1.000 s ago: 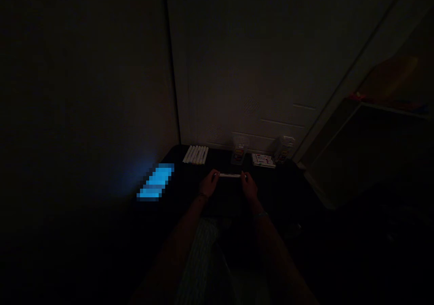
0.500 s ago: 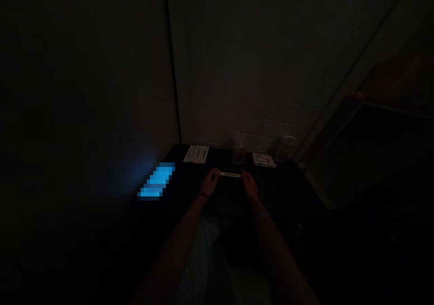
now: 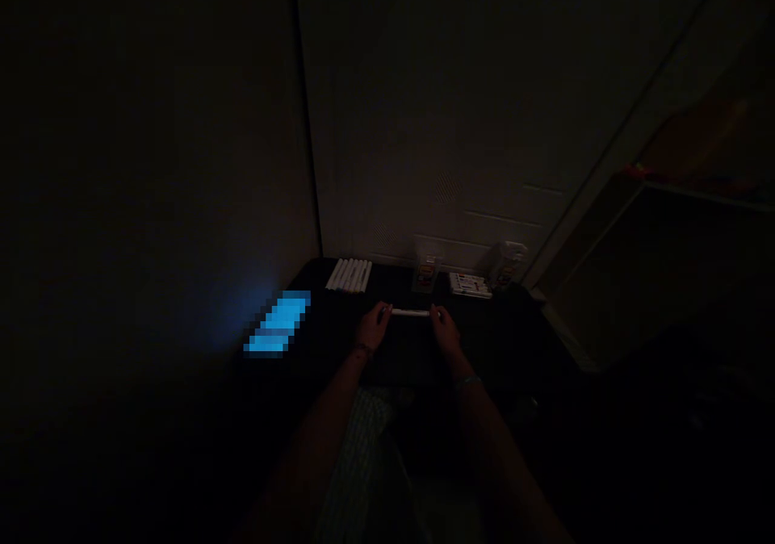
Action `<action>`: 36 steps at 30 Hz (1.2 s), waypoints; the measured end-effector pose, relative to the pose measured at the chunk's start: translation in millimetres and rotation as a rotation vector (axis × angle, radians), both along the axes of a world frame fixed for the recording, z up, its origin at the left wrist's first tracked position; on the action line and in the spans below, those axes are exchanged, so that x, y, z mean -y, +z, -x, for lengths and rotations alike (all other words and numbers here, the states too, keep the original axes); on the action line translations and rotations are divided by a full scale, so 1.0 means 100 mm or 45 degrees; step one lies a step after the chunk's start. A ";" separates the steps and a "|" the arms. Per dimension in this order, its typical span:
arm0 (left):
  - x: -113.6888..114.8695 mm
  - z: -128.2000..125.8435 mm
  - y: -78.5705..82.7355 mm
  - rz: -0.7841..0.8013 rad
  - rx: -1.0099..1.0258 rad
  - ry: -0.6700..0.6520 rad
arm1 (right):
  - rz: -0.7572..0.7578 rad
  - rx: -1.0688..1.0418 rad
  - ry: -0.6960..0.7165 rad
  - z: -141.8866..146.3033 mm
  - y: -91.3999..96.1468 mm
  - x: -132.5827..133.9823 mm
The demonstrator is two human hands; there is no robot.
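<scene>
A white marker (image 3: 412, 312) lies level between my two hands, above the dark tabletop. My left hand (image 3: 372, 326) pinches its left end, and my right hand (image 3: 446, 330) pinches the right end. Beyond my left hand, several white markers (image 3: 349, 275) lie side by side in a row. Past my right hand there is another group of white markers (image 3: 471, 286), stacked crosswise. Dim light hides the fine detail of the fingers and any print on the marker.
A clear plastic case (image 3: 427, 272) with a label stands near the wall. Another clear case (image 3: 509, 265) stands tilted at the back right. On the left of the dark table (image 3: 502, 342) glows a blurred blue screen (image 3: 278, 324). Walls (image 3: 387, 165) rise behind and to the left.
The marker seems to have turned slightly about its length, so its dark print shows less. Both hands keep their hold in nearly the same place.
</scene>
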State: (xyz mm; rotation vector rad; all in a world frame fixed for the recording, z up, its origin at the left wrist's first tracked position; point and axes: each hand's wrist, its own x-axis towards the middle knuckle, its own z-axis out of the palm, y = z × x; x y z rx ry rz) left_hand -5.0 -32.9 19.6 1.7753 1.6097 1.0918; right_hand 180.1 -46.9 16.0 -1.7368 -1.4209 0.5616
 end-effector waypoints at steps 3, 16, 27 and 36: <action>0.01 0.00 0.01 -0.017 0.006 -0.006 | 0.021 -0.021 0.017 -0.01 0.02 0.01; -0.01 0.00 -0.02 -0.079 0.096 -0.064 | -0.003 -0.069 0.028 0.01 0.04 0.00; -0.10 0.04 -0.12 -0.151 0.223 -0.065 | 0.020 -0.069 0.029 -0.02 0.04 0.00; -0.08 0.04 -0.07 -0.146 0.283 -0.078 | -0.007 -0.027 -0.011 0.01 0.04 0.00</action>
